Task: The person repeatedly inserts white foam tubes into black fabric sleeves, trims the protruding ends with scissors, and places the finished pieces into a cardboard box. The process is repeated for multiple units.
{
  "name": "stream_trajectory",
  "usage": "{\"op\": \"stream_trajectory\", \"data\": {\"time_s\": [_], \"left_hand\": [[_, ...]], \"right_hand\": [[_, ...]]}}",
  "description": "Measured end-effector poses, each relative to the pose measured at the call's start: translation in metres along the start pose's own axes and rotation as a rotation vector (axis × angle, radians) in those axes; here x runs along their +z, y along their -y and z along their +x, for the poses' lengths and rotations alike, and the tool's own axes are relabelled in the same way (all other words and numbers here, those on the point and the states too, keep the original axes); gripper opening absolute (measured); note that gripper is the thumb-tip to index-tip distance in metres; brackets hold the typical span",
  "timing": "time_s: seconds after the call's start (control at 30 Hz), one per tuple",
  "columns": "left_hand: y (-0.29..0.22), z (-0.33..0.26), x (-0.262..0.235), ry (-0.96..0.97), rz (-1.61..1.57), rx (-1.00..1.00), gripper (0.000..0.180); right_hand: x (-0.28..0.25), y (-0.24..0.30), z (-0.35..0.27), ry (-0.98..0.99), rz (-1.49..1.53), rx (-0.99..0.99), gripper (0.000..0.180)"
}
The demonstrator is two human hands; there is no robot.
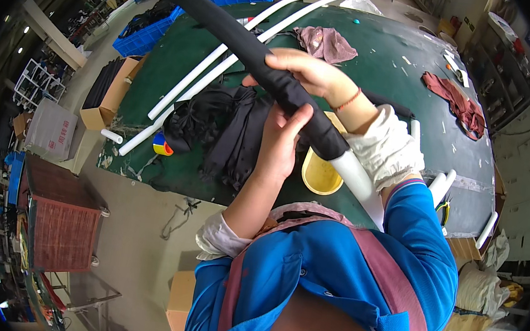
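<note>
Both hands grip one black sleeve (pixel 227 35): the left hand (pixel 279 138) nearer the body, thumb across the fabric, the right hand (pixel 304 71) farther along, its forearm coming over from the right, fingers wrapped around. The sleeve covers one white tube (pixel 360 185), held slanting above the green table (pixel 383 52). Two long tubes (pixel 190 80) lie beside black cloth (pixel 237 127). One yellow bowl (pixel 321 174) stands partly hidden by the sleeve; one carton (pixel 118 89) holds black strips (pixel 101 80).

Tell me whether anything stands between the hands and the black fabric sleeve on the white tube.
Nothing visible does: the left hand and right hand both touch the black fabric sleeve directly. The black cloth bundle lies below, on the table.
</note>
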State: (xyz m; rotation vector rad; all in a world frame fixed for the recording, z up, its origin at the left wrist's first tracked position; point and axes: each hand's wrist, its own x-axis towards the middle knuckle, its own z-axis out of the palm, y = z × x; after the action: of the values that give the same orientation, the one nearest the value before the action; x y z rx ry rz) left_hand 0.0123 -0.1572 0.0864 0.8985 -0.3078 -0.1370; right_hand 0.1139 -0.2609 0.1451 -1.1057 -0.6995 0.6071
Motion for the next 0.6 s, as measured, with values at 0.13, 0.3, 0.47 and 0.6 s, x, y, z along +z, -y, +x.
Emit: {"op": "stream_trajectory", "data": {"time_s": [0.13,0.3,0.47,0.6], "left_hand": [[0.009,-0.010,-0.001,0.038,-0.150,-0.089,0.029],[-0.004,-0.010,0.010,-0.105,-0.169,-0.065,0.027],[-0.006,-0.014,0.004,-0.170,-0.010,-0.139,0.022],[0.001,-0.024,0.002,-0.157,0.011,-0.136,0.019]], "right_hand": [[0.003,0.018,0.036,-0.037,-0.036,0.078,0.040],[0.024,0.018,0.057,-0.459,-0.309,-0.032,0.043],[0.017,0.016,0.069,-0.729,-0.533,-0.033,0.041],[0.006,0.005,0.078,-0.798,-0.622,-0.053,0.038]]}}
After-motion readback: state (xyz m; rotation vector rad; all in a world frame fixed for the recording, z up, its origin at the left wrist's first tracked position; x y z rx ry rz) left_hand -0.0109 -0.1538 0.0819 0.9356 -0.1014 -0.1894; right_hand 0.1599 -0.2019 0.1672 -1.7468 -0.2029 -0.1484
